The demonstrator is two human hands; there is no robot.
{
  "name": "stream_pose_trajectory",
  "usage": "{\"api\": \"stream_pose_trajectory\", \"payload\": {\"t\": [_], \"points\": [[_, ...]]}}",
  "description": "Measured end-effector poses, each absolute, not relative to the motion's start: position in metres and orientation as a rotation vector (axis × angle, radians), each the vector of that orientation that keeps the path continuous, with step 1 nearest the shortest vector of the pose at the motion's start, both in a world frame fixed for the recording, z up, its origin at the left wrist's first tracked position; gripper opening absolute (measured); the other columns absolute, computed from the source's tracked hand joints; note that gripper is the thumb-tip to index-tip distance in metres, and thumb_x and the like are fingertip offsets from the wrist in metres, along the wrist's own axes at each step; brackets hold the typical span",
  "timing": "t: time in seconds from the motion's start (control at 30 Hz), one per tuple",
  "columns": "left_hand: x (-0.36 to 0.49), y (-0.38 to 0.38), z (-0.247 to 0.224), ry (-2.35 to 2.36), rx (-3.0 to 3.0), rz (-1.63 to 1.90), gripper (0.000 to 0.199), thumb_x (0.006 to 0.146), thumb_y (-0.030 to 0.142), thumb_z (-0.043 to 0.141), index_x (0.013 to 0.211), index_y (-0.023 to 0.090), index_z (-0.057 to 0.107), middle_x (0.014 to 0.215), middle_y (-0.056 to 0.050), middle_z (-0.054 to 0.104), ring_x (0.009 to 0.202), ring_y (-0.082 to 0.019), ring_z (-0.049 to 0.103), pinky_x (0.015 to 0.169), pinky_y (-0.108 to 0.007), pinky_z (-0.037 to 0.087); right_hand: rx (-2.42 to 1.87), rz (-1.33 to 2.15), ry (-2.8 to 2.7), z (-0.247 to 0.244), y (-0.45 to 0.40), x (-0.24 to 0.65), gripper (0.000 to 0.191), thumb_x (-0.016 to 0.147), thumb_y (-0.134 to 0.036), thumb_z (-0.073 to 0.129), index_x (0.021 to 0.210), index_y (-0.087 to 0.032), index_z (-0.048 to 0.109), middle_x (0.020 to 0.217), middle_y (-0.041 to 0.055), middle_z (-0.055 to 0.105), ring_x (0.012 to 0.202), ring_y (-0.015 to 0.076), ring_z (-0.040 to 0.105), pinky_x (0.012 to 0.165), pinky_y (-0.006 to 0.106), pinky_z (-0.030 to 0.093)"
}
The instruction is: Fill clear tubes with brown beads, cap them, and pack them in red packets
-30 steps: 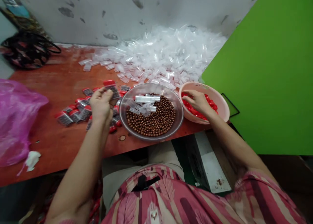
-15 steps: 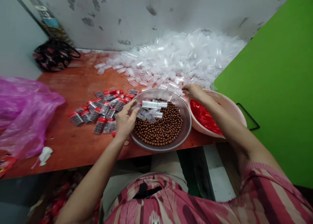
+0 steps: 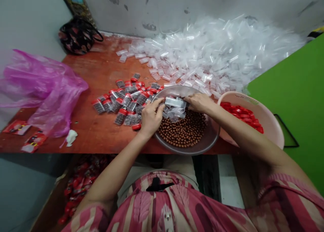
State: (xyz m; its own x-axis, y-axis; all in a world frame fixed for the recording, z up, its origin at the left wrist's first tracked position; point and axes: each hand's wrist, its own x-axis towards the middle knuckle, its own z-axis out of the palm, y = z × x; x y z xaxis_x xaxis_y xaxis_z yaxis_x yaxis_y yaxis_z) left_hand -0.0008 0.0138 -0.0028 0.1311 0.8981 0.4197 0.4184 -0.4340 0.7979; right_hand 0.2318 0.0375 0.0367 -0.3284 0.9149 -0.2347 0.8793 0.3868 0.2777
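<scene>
On my feed, the left hand [image 3: 151,120] is curled over the rim of a round transparent bowl [image 3: 211,139], and the right hand [image 3: 199,103] reaches in from the other side. The two hands are apart but close, with a small bundle of clear plastic tubes [image 3: 175,110] between them. A clear rectangular plastic tube [image 3: 174,102] lies on top of that bundle, with the right hand's fingertips [image 3: 186,98] against its end. I can't tell whether either hand is gripping anything.

Under the bundle, the bowl holds glossy brown round beads [image 3: 182,132]. Just beyond the right hand sits a pale pink plastic basin [image 3: 269,124] of shiny red caps [image 3: 240,112]. Just beyond the left hand, clear tubes of dark beads with red caps [image 3: 124,104] lie scattered on an orange-red wooden tabletop [image 3: 98,73]. Further ahead of both hands rises a large heap of empty clear plastic tubes [image 3: 215,53]. Well left of the left hand lies a crumpled magenta plastic bag [image 3: 45,90].
</scene>
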Motion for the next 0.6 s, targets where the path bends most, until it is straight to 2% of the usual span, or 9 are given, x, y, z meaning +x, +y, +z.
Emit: {"api": "stream_pose_trajectory", "payload": {"t": [0.13,0.2,0.27,0.37,0.43,0.47,0.53,0.6], "points": [[0.0,0.012,-0.002,1.179,2.111,1.206,0.029,0.085,0.02,0.058,0.113,0.02,0.066,0.119,-0.007,0.069,0.119,-0.024,0.058,0.114,-0.047,0.028,1.716,0.242,2.241,0.044,0.026,0.239,0.032,0.081,-0.021,0.053,0.11,-0.014,0.065,0.104,0.0167,0.071,0.095,0.0311,0.065,0.068,0.036,0.049],[0.002,0.01,0.002,1.094,2.121,1.17,0.033,0.084,0.019,0.058,0.117,0.02,0.064,0.124,-0.009,0.066,0.122,-0.024,0.056,0.113,-0.045,0.031,1.879,0.132,2.311,0.053,0.016,0.243,0.037,0.08,-0.025,0.057,0.115,-0.014,0.062,0.106,0.0162,0.07,0.096,0.0312,0.065,0.073,0.039,0.05],[0.006,0.005,0.007,1.007,2.06,1.13,0.039,0.085,0.018,0.056,0.123,0.019,0.061,0.129,-0.01,0.063,0.123,-0.023,0.055,0.109,-0.041,0.037,2.096,-0.241,2.467,0.059,0.002,0.244,0.05,0.076,-0.031,0.065,0.123,-0.015,0.057,0.103,0.0134,0.07,0.091,0.0281,0.066,0.074,0.039,0.052],[0.017,-0.009,0.015,0.867,1.92,1.015,0.048,0.083,0.021,0.06,0.13,0.018,0.055,0.128,-0.01,0.063,0.115,-0.023,0.06,0.101,-0.035,0.044,2.317,-1.196,2.575,0.058,-0.019,0.233,0.07,0.071,-0.042,0.072,0.132,-0.018,0.046,0.091,0.0065,0.069,0.079,0.022,0.067,0.066,0.035,0.055],[0.024,-0.021,0.018,0.772,1.838,0.958,0.051,0.082,0.024,0.063,0.131,0.019,0.055,0.12,-0.009,0.068,0.105,-0.023,0.065,0.095,-0.033,0.048,2.371,-1.66,2.496,0.053,-0.032,0.221,0.066,0.073,-0.049,0.07,0.127,-0.021,0.047,0.086,0.0032,0.068,0.073,0.0191,0.067,0.061,0.032,0.056],[0.026,-0.026,0.019,0.748,1.803,0.955,0.048,0.082,0.025,0.063,0.13,0.02,0.056,0.114,-0.007,0.07,0.101,-0.022,0.066,0.092,-0.033,0.049,2.384,-1.756,2.454,0.05,-0.037,0.215,0.059,0.075,-0.052,0.067,0.122,-0.021,0.05,0.085,0.0028,0.067,0.07,0.0182,0.067,0.059,0.032,0.056],[0.028,-0.033,0.019,0.74,1.711,0.981,0.038,0.084,0.026,0.06,0.122,0.02,0.062,0.104,-0.005,0.073,0.095,-0.021,0.067,0.089,-0.033,0.05,2.381,-1.647,2.458,0.048,-0.047,0.208,0.047,0.082,-0.056,0.058,0.112,-0.02,0.056,0.083,0.0036,0.067,0.065,0.0178,0.066,0.058,0.033,0.056],[0.025,-0.034,0.019,0.743,1.503,0.97,0.029,0.085,0.029,0.06,0.11,0.017,0.068,0.094,-0.005,0.073,0.086,-0.019,0.069,0.084,-0.033,0.054,2.319,-1.145,2.631,0.052,-0.053,0.208,0.044,0.087,-0.055,0.051,0.111,-0.019,0.059,0.087,0.0068,0.069,0.072,0.0212,0.068,0.063,0.037,0.057]]}}
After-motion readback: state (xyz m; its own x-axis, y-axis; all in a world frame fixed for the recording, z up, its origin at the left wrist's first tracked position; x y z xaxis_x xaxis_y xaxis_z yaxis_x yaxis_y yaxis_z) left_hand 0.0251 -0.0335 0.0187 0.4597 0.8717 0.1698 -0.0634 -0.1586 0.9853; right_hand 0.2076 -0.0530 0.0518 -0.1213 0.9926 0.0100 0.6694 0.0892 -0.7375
